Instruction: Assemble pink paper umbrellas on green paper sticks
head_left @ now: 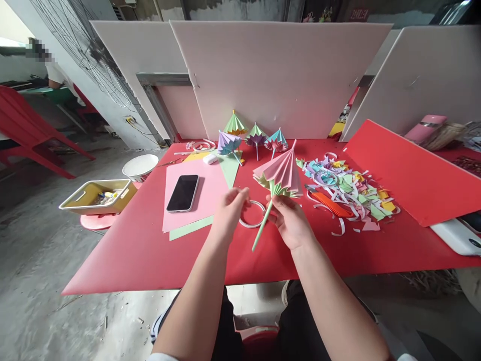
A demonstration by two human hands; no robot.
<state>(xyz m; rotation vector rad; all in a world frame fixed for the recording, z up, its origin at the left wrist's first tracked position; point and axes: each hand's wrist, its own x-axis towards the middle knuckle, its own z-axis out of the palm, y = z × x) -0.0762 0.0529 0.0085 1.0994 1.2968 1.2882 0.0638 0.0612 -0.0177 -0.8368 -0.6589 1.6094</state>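
Above the red table (150, 250), your right hand (291, 220) pinches the green stick (263, 225) of the pink paper umbrella (281, 173). Your left hand (229, 208) curls loosely beside it, touching nothing clearly. It looks light and easily crushed; better hold the stick, not the folds.

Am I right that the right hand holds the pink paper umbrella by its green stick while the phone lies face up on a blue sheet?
Not quite. In the head view the phone lies on a pink sheet, not a blue one. The rest stands: the right hand holds the pink paper umbrella by its green stick.
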